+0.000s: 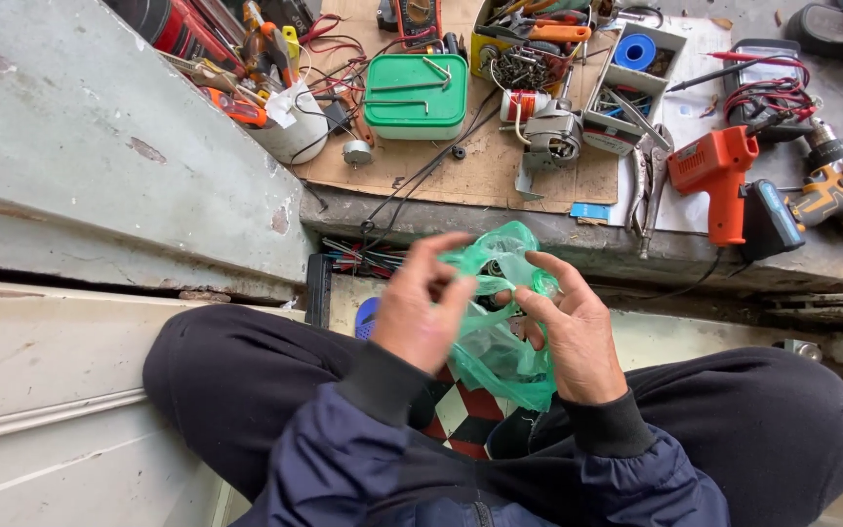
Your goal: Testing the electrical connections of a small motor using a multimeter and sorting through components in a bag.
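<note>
A thin green plastic bag (496, 342) hangs between both my hands above my crossed legs in dark trousers. My left hand (423, 304) pinches the bag's upper left edge with its fingertips. My right hand (568, 332) grips the right side of the bag's mouth, fingers curled into the plastic. Something dark shows inside the bag near the top, too hidden to tell what it is.
On the ledge ahead lie a green lidded box (415, 95), an orange tool shaped like a pistol (717, 176), a cordless drill (839, 190), pliers (648, 181), a tray of small parts (626, 93), a small motor (548, 137) and tangled wires. A grey slab (100, 146) lies to the left.
</note>
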